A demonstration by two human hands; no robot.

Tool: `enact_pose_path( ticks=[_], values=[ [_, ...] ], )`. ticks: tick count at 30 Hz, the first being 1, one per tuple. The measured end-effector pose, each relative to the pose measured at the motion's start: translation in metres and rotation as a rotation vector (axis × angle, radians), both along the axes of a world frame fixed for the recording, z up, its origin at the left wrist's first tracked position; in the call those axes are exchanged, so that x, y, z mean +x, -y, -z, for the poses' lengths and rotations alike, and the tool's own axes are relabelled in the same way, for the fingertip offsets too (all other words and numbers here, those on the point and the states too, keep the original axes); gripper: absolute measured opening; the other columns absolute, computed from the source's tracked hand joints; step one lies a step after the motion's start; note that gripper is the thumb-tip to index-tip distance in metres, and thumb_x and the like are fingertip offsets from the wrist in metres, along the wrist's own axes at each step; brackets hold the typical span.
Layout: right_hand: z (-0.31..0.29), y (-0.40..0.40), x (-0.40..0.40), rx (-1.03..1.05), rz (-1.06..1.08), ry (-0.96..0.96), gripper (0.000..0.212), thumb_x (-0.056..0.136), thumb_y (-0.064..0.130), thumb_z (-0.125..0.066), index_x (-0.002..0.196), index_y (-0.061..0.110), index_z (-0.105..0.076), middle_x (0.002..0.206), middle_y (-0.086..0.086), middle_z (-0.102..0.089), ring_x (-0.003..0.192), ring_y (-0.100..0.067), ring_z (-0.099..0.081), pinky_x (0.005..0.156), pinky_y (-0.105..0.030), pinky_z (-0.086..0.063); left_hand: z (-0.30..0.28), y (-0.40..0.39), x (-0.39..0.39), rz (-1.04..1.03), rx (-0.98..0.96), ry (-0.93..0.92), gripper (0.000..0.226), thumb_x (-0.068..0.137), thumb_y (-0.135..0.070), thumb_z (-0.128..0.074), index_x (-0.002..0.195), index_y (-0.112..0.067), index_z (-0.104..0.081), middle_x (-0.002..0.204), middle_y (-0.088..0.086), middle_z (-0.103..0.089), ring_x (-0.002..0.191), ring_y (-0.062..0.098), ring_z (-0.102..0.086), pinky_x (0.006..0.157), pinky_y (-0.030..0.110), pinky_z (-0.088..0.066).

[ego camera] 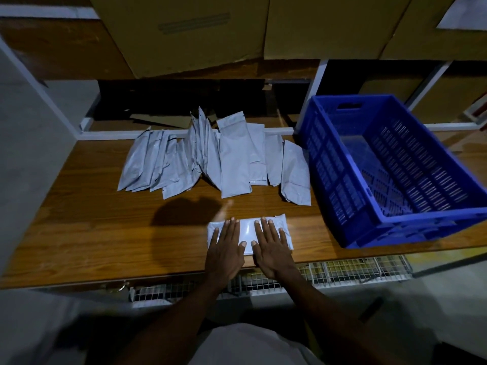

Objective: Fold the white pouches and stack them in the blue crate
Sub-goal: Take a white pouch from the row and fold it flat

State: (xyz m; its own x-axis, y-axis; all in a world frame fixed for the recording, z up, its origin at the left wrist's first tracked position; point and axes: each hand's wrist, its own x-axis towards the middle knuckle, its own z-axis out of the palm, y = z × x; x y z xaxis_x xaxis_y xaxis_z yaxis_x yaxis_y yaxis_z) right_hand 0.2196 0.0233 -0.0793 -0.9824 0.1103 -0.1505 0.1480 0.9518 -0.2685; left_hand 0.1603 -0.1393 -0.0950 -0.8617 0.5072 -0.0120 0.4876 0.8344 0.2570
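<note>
One white pouch (247, 230) lies crosswise near the front edge of the wooden table (87, 233). My left hand (226, 248) presses flat on its left half with straight fingers. My right hand (271, 246) presses flat on its right half, thumbs almost meeting in the middle. Further back, several unfolded white pouches (218, 156) lie in a loose overlapping row. The blue crate (340, 185) stands tilted at the table's right side, and I see nothing inside it.
Brown cardboard boxes (184, 32) fill the shelf behind and above the table. White shelf frame posts (313, 85) stand behind the crate. A white wire mesh tray (342, 272) runs under the table's front edge. A grey wall (23, 133) borders the left.
</note>
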Motion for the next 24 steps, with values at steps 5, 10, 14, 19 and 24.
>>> enact_pose_path(
  ticks=[5,10,14,19,24],
  values=[
    [0.0007,0.0001,-0.0006,-0.013,-0.004,0.009,0.067,0.098,0.052,0.001,0.158,0.023,0.011,0.164,-0.001,0.019,0.150,-0.018,0.021,0.123,-0.043,0.009,0.0018,0.0006,-0.0009,0.000,0.002,0.010,0.067,0.101,-0.046,-0.021,0.160,-0.016,-0.012,0.166,0.004,-0.012,0.153,0.015,-0.007,0.124,0.044,-0.012],
    [0.0017,-0.0005,-0.0017,-0.006,-0.002,0.023,0.065,0.101,0.050,-0.004,0.158,0.023,0.010,0.164,-0.001,0.019,0.150,-0.019,0.021,0.123,-0.045,0.007,0.0054,0.0007,-0.0023,-0.003,-0.008,0.015,0.066,0.102,-0.046,-0.024,0.160,-0.017,-0.009,0.167,0.003,-0.010,0.154,0.015,-0.005,0.125,0.043,-0.010],
    [0.0009,-0.0006,-0.0022,-0.014,0.000,0.036,0.062,0.105,0.047,-0.011,0.158,0.023,0.010,0.164,-0.001,0.020,0.150,-0.019,0.021,0.123,-0.045,0.007,0.0042,0.0008,-0.0018,-0.004,0.004,0.020,0.067,0.101,-0.047,-0.022,0.160,-0.017,-0.010,0.166,0.003,-0.010,0.153,0.016,-0.007,0.124,0.044,-0.012],
    [-0.0010,-0.0005,-0.0028,-0.007,-0.004,0.041,0.062,0.105,0.046,-0.013,0.158,0.023,0.010,0.164,-0.001,0.020,0.150,-0.019,0.021,0.123,-0.044,0.008,0.0011,0.0002,-0.0011,-0.009,0.014,0.025,0.066,0.101,-0.046,-0.024,0.160,-0.017,-0.010,0.166,0.003,-0.011,0.153,0.015,-0.008,0.125,0.042,-0.010],
    [-0.0031,-0.0001,-0.0024,0.008,-0.006,0.055,0.063,0.105,0.046,-0.013,0.158,0.022,0.010,0.164,-0.002,0.020,0.150,-0.019,0.021,0.120,-0.042,0.011,0.0011,0.0004,-0.0010,-0.012,0.004,0.027,0.066,0.102,-0.046,-0.023,0.160,-0.017,-0.011,0.166,0.002,-0.012,0.153,0.015,-0.008,0.124,0.043,-0.013]
  ],
)
